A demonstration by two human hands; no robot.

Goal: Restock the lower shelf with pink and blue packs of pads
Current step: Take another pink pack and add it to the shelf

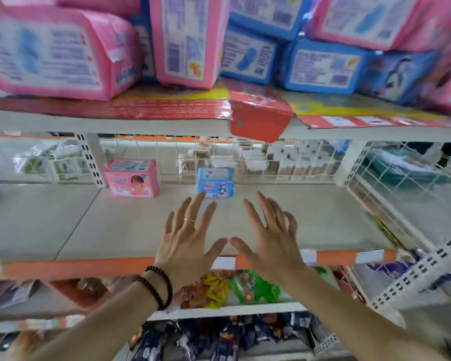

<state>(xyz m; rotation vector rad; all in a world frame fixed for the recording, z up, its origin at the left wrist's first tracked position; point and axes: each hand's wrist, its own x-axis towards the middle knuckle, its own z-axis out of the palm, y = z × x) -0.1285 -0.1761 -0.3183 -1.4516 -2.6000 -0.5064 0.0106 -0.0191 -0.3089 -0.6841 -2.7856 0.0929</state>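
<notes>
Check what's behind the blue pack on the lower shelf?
Behind the blue pack is a white wire grid, with stacked pale goods beyond. The part directly behind the pack is hidden.

The lower shelf (pixel 284 225) is showing a matt, pale painted-metal top, smooth, with an orange strip (pixel 71 269) looking like paper along its front edge. At the back edge the pink pack (pixel 132 178) and blue pack (pixel 215 182) are gleaming in glossy plastic film. White coated wire mesh (pixel 271 162) is standing behind. Dark beads (pixel 158 287) are shining softly on the left wrist.
</notes>
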